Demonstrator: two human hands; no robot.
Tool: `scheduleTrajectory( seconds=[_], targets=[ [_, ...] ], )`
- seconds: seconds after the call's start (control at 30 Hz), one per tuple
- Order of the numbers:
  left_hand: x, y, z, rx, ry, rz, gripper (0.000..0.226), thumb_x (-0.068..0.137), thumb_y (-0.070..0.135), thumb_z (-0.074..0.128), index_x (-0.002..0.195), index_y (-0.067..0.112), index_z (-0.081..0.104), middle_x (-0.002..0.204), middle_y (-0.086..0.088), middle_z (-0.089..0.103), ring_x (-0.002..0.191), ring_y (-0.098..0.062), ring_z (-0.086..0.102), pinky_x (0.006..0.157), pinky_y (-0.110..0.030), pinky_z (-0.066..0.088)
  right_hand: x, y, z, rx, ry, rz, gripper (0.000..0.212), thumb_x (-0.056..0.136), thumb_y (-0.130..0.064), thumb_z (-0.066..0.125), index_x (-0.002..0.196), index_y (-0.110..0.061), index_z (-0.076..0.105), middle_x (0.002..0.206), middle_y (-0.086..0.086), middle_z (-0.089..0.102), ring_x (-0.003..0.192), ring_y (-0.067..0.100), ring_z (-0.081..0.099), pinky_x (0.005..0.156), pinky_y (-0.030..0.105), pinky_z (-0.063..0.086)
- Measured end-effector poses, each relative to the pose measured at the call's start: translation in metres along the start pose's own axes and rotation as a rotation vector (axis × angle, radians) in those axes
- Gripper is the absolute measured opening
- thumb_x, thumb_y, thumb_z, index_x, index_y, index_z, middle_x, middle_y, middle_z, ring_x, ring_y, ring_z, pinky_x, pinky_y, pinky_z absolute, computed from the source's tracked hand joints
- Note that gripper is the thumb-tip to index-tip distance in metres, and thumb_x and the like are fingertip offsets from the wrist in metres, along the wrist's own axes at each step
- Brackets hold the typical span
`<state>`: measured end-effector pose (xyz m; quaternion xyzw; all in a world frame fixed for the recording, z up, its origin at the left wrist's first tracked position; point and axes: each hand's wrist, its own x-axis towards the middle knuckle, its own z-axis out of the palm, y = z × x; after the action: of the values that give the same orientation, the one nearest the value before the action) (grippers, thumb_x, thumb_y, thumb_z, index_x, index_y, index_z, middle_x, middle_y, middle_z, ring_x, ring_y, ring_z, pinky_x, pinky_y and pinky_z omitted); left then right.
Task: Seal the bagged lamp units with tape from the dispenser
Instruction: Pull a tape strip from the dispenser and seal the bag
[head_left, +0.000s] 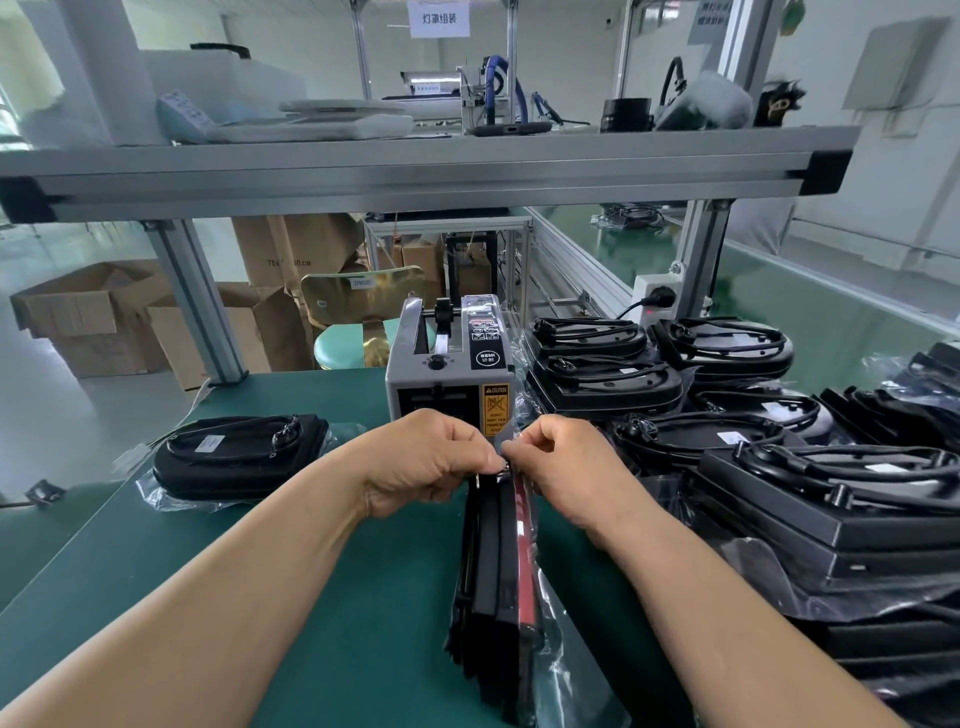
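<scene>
A lamp in its clear bag stands on its thin edge on the green table, right in the middle and just in front of the dispenser. I think it stands up like this so the open end of the bag points up and away, where both hands can get at it. The left hand and the right hand are close together at the far top end of the lamp, almost touching. The fingers of both hands are curled in and pinch the loose top of the bag. It looks like they are folding the flap down flat so it can be stuck shut. I cannot tell if a bit of tape is already in the fingers, because it would be clear like the bag. A white strip of tape shows on top of the dispenser. The dispenser sits very near the hands, so a new bit should be only a short reach away. On the right is a big pile of black lamps in bags, close by, most likely so the right hand can grab the next one. On the left one lamp lies flat by itself, the left lamp, well apart from the pile. That may be the spot for lamps that are done.
</scene>
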<state>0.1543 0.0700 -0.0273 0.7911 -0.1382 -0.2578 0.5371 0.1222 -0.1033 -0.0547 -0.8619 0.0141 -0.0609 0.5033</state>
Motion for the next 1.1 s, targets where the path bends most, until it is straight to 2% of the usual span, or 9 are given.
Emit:
scheduleTrajectory(
  seconds=[0.13,0.27,0.4,0.57,0.67,0.8,0.9,1.0,1.1],
  targets=[
    [0.002,0.001,0.000,0.017,-0.019,0.003,0.016,0.088,0.012,0.070,0.073,0.013,0.065,0.052,0.005,0.039,0.048,-0.008,0.031,0.050,-0.020,0.028,-0.001,0.001,-0.001,-0.002,-0.001,-0.009,0.017,0.089,-0.031,0.069,0.078,-0.020,0.063,0.069,-0.006,0.061,0.062,0.008,0.052,0.060,0.025,0.038],
    [0.004,-0.001,0.002,0.031,0.021,0.020,0.024,0.087,0.010,0.071,0.065,0.016,0.064,0.054,0.002,0.038,0.049,-0.011,0.029,0.049,-0.022,0.025,-0.001,-0.001,-0.001,0.016,-0.008,-0.008,0.018,0.089,-0.029,0.070,0.078,-0.017,0.063,0.070,-0.004,0.061,0.064,0.010,0.052,0.064,0.027,0.040],
    [0.004,-0.003,0.006,0.050,0.069,0.055,0.018,0.083,0.011,0.075,0.069,0.010,0.063,0.053,0.002,0.040,0.049,-0.012,0.029,0.049,-0.023,0.025,-0.002,-0.001,-0.002,0.015,-0.009,-0.011,0.018,0.089,-0.029,0.069,0.078,-0.017,0.063,0.071,-0.004,0.061,0.065,0.010,0.053,0.064,0.027,0.040],
    [0.003,0.000,0.010,0.146,0.151,0.101,0.019,0.080,0.015,0.078,0.066,0.012,0.066,0.057,0.003,0.048,0.051,-0.010,0.035,0.049,-0.019,0.032,-0.002,-0.002,-0.003,0.004,-0.011,-0.003,0.018,0.089,-0.029,0.069,0.081,-0.014,0.065,0.074,-0.002,0.062,0.067,0.012,0.053,0.065,0.029,0.044],
    [0.002,0.003,0.012,0.200,0.197,0.103,0.021,0.078,0.020,0.081,0.064,0.016,0.065,0.056,0.005,0.049,0.052,-0.010,0.038,0.056,-0.021,0.036,-0.002,-0.001,-0.003,0.022,-0.020,0.010,0.017,0.090,-0.029,0.069,0.081,-0.014,0.064,0.074,0.000,0.061,0.067,0.013,0.053,0.067,0.034,0.046],
    [0.001,0.000,0.018,0.188,0.297,0.026,0.022,0.076,0.029,0.080,0.084,0.017,0.064,0.067,0.008,0.056,0.057,-0.009,0.043,0.051,-0.021,0.035,-0.002,0.001,-0.002,0.055,-0.022,0.018,0.017,0.090,-0.030,0.068,0.081,-0.016,0.064,0.071,-0.002,0.061,0.064,0.012,0.051,0.063,0.032,0.043],
    [0.005,-0.008,0.033,0.008,0.390,-0.030,0.019,0.080,0.032,0.075,0.091,0.018,0.068,0.079,0.002,0.063,0.069,-0.013,0.053,0.059,-0.026,0.040,-0.002,0.004,-0.001,0.070,-0.012,0.035,0.018,0.092,-0.033,0.065,0.081,-0.018,0.064,0.071,-0.004,0.063,0.063,0.011,0.053,0.061,0.030,0.044],
    [0.004,-0.016,0.043,-0.095,0.472,-0.022,0.017,0.083,0.037,0.072,0.090,0.022,0.072,0.076,0.004,0.074,0.065,-0.010,0.066,0.055,-0.024,0.050,-0.008,0.004,0.001,0.098,-0.018,0.057,0.021,0.096,-0.038,0.058,0.089,-0.020,0.067,0.080,-0.002,0.068,0.078,0.019,0.064,0.079,0.042,0.056],
    [-0.006,-0.020,0.047,-0.108,0.450,-0.010,0.016,0.084,0.042,0.071,0.088,0.027,0.075,0.078,0.007,0.076,0.064,-0.006,0.071,0.052,-0.018,0.052,-0.025,0.009,-0.001,0.165,0.010,0.043,0.024,0.095,-0.046,0.054,0.098,-0.028,0.069,0.084,-0.005,0.069,0.087,0.017,0.067,0.091,0.049,0.054]
  ],
)
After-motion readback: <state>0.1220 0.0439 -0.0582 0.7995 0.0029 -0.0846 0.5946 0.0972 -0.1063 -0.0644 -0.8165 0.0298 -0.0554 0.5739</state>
